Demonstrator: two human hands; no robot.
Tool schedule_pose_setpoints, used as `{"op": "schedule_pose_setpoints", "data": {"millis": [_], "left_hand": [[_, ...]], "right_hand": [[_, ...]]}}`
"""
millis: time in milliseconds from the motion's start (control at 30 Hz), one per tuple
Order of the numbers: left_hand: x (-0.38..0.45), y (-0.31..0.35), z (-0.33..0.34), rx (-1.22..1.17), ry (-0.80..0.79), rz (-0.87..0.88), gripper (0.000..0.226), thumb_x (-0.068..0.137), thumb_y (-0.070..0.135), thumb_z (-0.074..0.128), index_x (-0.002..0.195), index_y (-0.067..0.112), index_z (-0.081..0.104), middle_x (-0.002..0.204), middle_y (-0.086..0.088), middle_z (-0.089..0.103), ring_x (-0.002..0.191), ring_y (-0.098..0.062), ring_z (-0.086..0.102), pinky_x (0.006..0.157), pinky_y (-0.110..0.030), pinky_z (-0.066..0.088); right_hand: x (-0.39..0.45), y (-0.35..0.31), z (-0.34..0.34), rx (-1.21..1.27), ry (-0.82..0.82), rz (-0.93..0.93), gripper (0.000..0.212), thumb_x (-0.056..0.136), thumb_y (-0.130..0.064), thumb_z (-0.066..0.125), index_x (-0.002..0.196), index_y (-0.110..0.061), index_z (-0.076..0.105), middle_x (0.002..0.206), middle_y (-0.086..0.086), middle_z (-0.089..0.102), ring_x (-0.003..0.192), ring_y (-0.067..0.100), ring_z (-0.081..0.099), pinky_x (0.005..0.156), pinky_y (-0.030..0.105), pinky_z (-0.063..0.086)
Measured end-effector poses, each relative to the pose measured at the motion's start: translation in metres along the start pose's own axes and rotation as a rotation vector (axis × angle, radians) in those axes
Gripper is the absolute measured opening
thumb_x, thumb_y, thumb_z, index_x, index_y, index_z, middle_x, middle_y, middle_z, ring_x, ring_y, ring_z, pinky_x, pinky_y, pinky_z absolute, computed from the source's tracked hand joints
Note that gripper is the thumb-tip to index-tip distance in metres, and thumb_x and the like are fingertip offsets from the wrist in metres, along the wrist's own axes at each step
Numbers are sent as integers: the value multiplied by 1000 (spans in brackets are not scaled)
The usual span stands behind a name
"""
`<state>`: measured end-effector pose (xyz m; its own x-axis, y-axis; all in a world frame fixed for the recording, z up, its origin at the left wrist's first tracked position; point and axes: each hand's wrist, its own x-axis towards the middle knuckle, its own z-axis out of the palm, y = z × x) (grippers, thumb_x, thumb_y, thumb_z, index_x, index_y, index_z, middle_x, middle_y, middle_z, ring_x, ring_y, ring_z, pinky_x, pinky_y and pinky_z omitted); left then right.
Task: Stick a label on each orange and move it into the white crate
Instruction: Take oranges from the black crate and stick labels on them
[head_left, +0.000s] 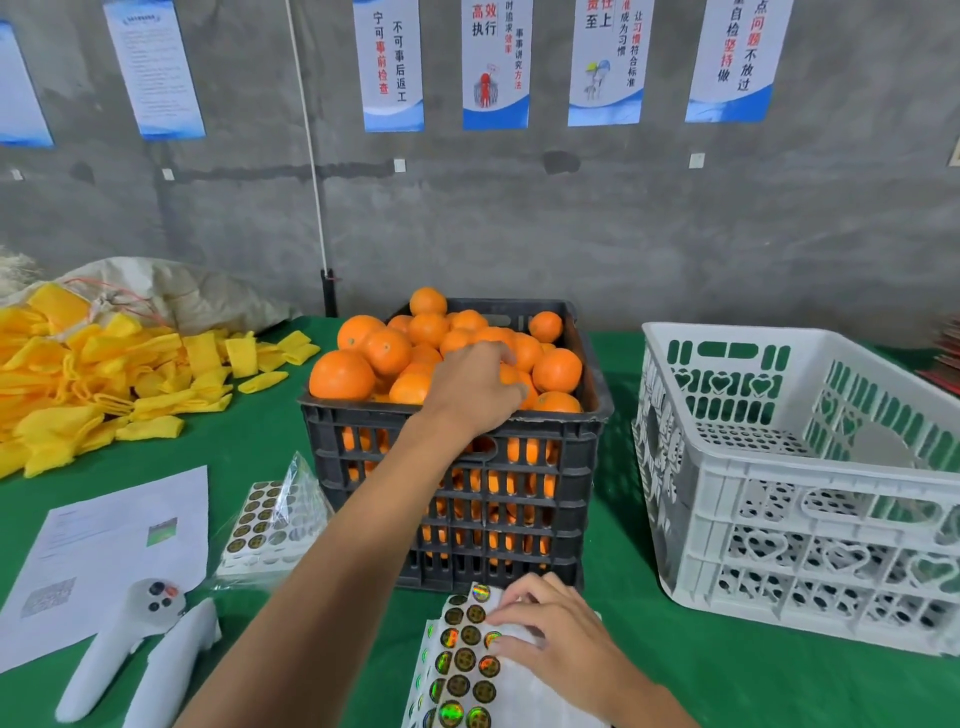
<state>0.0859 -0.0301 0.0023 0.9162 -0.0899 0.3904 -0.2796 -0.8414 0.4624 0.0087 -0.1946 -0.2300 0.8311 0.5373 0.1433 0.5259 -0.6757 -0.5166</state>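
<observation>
Oranges (387, 351) under left hand (475, 387); right hand (550, 631) on labels (465, 660).

Wall posters (495, 62) read 高效执行, 宁可事前检查, 不可事后返工; the table sheet's (111, 551) print is illegible

- Black crate (452, 499) sits mid-table, oranges (387, 351) heaped in it — the left hand (475, 384) on the heap.
- White crate (800, 525) stands to its right.
- Label sheet (465, 660) lies before the black crate, under the right hand (550, 631).
- Foam sleeves (104, 374) lie far left.
</observation>
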Motion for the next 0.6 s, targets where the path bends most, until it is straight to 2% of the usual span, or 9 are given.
{"op": "schedule_pose_setpoints", "data": {"millis": [133, 233, 333, 500, 600], "left_hand": [[-4, -6, 1, -67, 46, 104, 55, 95, 35, 72, 144, 16, 57, 139, -4, 64, 130, -23, 56, 106, -39, 48], [-5, -8, 2, -64, 70, 118, 54, 94, 35, 73, 143, 17, 58, 131, -3, 68, 121, -23, 61, 94, -29, 47], [-7, -8, 3, -51, 87, 108, 54, 95, 35, 73, 143, 17, 59, 125, -7, 69, 117, -26, 62, 87, -28, 44], [-6, -8, 4, -46, 87, 99, 53, 95, 35, 73, 143, 17, 59, 126, -7, 69, 116, -26, 62, 83, -27, 42], [-6, -8, 4, -46, 81, 100, 56, 95, 35, 73, 144, 16, 57, 136, -5, 65, 125, -24, 59, 92, -29, 45]], "right_hand": [[-8, 9, -1, -51, 1, -3, 50, 95, -74, 41, 134, -50, 61, 118, -31, 44, 106, -12, 32, 98, 18, 27], [-11, 12, 0, -3, 0, 23, 54, 88, -80, 45, 132, -54, 61, 117, -31, 45, 107, -8, 35, 99, 16, 27], [-11, 12, 0, 92, -8, 53, 62, 79, -86, 51, 129, -52, 65, 117, -29, 49, 110, -4, 40, 104, 21, 29], [-11, 8, 2, 181, 56, 74, 41, 88, -66, 65, 120, -42, 70, 111, -24, 54, 109, -3, 45, 105, 23, 30], [-12, 2, 4, 160, 102, 52, 30, 92, -59, 65, 115, -42, 70, 109, -24, 57, 108, -2, 48, 104, 21, 32]]}}
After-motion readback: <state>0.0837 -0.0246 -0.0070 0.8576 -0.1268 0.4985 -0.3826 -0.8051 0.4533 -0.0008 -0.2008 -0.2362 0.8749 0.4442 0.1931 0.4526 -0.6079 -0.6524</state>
